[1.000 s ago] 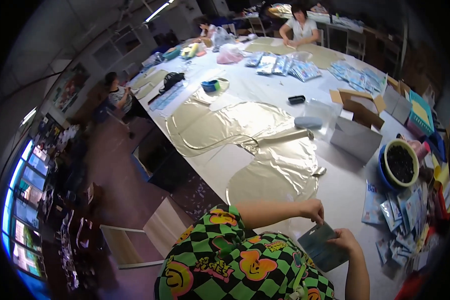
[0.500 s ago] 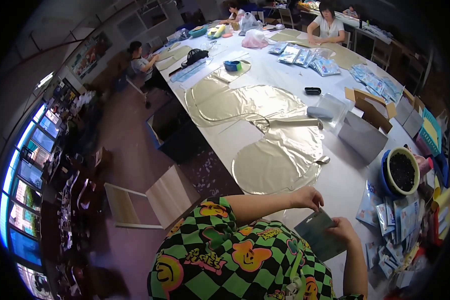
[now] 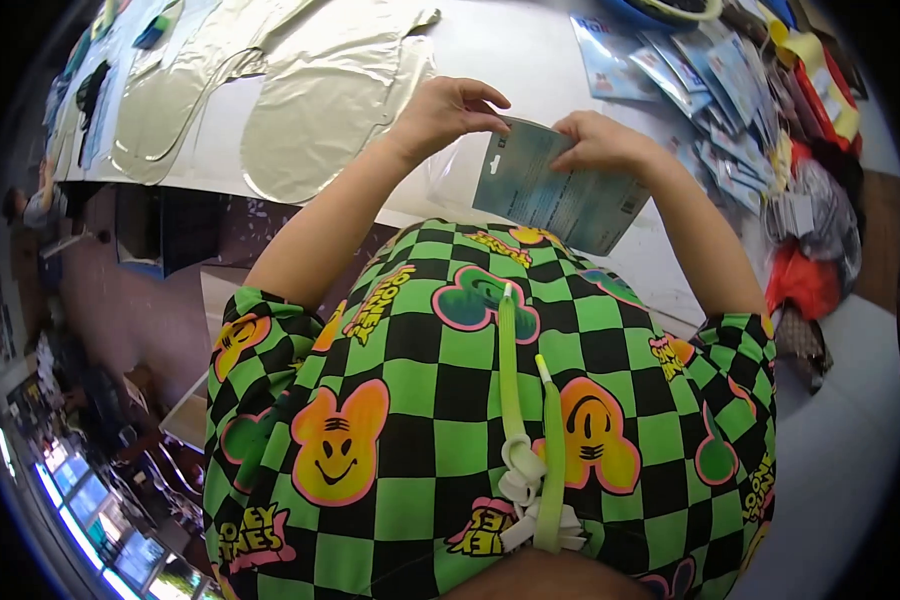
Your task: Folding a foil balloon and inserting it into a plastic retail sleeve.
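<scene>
Both bare hands and the flat blue-green card [image 3: 560, 200] now sit at the upper middle of the frame, where half a second ago they were at the lower right; the view has tipped down, and the co-workers seated at the far end have dropped out of it. From where I stand, the right hand [image 3: 605, 145] has the firm grip, thumb pressed on the card's face and fingers behind its upper edge. The left hand [image 3: 448, 115] has its fingertips at the upper left corner, near the hang slot — whether they pinch or merely touch, I can't tell. The card is tilted in front of the checked shirt [image 3: 410, 400], by the counter [image 3: 505, 50].

If that right thumb eased, I think the card could slide down the shirt; pulled hard at the corner, it might crease. A careless swing of the right forearm could push into the blue packets [image 3: 710, 85] at the upper right.

As for containers, a basin [image 3: 708, 12] with a pale rim is cut off by the upper edge, showing only a sliver of something dark inside. A dark blue box [image 3: 175, 230] stands below the counter at the left, its inside too shadowed to read. Rightward lie a red bag [image 3: 808, 285] and a clear plastic bag [image 3: 832, 215] — contents unclear.
</scene>
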A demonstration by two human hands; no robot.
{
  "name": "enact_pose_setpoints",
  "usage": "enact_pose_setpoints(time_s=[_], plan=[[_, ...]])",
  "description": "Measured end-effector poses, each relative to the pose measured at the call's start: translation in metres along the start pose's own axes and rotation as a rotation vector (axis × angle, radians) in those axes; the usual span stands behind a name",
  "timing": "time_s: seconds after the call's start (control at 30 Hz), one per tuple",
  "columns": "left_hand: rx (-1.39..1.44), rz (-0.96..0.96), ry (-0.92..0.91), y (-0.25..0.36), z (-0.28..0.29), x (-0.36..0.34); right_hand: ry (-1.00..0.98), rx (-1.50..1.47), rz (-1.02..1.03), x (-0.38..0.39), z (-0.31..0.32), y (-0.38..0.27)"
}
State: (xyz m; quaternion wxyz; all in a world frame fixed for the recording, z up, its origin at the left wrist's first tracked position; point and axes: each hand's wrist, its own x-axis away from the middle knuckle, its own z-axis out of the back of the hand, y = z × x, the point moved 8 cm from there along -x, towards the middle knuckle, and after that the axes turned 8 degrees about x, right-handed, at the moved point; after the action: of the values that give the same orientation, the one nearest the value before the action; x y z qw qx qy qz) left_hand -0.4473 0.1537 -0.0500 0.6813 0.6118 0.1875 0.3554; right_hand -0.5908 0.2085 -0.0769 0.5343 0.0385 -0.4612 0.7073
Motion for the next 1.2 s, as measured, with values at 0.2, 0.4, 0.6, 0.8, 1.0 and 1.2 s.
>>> enact_pose_setpoints(time_s=[0.2,0.4,0.6,0.8,1.0,1.2], plan=[[-0.162,-0.011,-0.039,0.003,-0.037,-0.011,-0.019,0.098,-0.105,0.021,-0.007,0.017],[-0.337,-0.008,-0.230,-0.035,-0.061,-0.039,-0.067,0.228,-0.090,0.013,-0.016,0.048],[-0.266,-0.099,-0.244,-0.026,-0.074,-0.045,-0.029,0.213,-0.062,0.032,-0.002,0.037],[-0.332,-0.116,-0.189,-0.013,-0.086,-0.035,-0.112,0.362,0.017,0.054,0.004,0.028],[-0.415,-0.122,-0.208,-0.017,-0.097,-0.036,-0.127,-0.052,0.064,0.052,-0.002,0.026],[-0.171,-0.193,-0.113,-0.002,-0.094,-0.040,-0.208,-0.301,0.014,0.041,-0.014,0.052]])
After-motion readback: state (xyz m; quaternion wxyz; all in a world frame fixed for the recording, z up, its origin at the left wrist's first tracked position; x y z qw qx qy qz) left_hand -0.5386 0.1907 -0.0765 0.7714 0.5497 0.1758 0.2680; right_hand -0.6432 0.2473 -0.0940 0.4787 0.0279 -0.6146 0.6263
